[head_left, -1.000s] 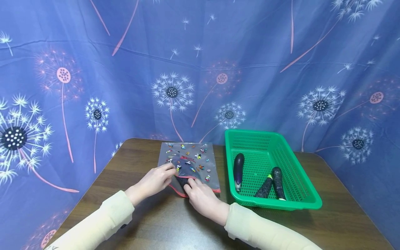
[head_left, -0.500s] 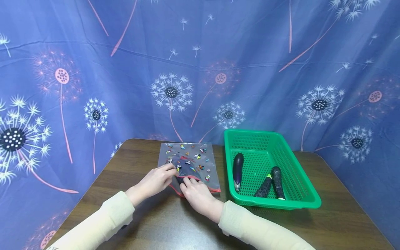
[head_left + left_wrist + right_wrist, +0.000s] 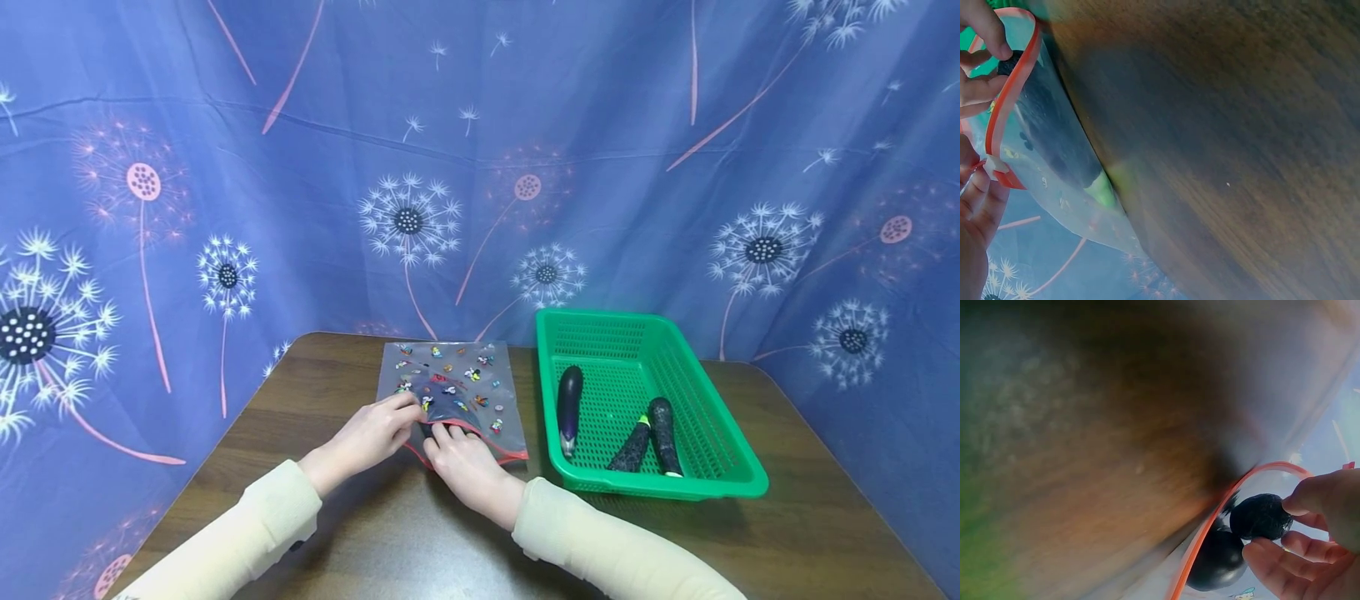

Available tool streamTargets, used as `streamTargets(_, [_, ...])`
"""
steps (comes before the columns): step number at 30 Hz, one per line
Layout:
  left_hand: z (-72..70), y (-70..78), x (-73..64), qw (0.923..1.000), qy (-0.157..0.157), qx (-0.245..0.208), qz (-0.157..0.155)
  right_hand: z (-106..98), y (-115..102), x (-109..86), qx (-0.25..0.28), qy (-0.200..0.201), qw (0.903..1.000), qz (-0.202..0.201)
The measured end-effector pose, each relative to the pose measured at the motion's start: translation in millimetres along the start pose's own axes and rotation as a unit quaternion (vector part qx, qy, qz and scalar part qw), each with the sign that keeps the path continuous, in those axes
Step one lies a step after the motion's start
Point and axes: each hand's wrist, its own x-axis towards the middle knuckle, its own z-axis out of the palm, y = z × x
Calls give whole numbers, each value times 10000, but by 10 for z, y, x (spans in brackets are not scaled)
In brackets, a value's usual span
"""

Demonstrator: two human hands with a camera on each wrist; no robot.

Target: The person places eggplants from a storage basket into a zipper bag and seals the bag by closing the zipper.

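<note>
A clear zip bag (image 3: 442, 375) with colourful cartoon prints and a red-edged mouth lies on the table, its mouth facing me. My left hand (image 3: 384, 429) pinches the mouth's edge near the red slider (image 3: 979, 165). My right hand (image 3: 468, 471) reaches into the mouth, thumb and fingers around the end of a dark, rough-skinned vegetable (image 3: 1260, 515). Beside that end, inside the bag, is a glossy black eggplant (image 3: 1216, 559). Through the plastic in the left wrist view, a long dark vegetable (image 3: 1060, 134) with a light green tip shows. My right fingertips are partly hidden in the head view.
Right of the bag stands a green plastic basket (image 3: 731, 433). It holds a glossy eggplant (image 3: 570, 408) and two rough dark vegetables, one (image 3: 632, 446) with a green tip and one (image 3: 664, 433) with a pale end. A patterned blue cloth (image 3: 480, 167) hangs behind the wooden table (image 3: 405, 542).
My right hand has moved left and farther into the bag's mouth, and the dark vegetable sits deeper inside. My left hand has stayed at the bag's edge.
</note>
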Motion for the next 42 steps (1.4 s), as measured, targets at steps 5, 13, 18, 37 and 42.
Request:
streamTargets(5, [-22, -4, -10, 10000, -28, 38, -42, 8, -15, 29, -50, 41, 10000, -33])
streamTargets(13, [-31, -13, -27, 10000, -32, 38, 16, -13, -27, 22, -130, -200, 9997, -31])
streamTargets(18, [-46, -17, -46, 10000, -9, 65, 47, -91, -19, -13, -35, -331, 9994, -37])
streamTargets(37, [-9, -21, -6, 10000, -17, 72, 57, -763, 415, -18, 1867, -1204, 9746, 288])
streamTargets(42, [0, -18, -3, 9999, -8, 106, 97, -871, 582, -45, 2056, -1368, 9684, 336])
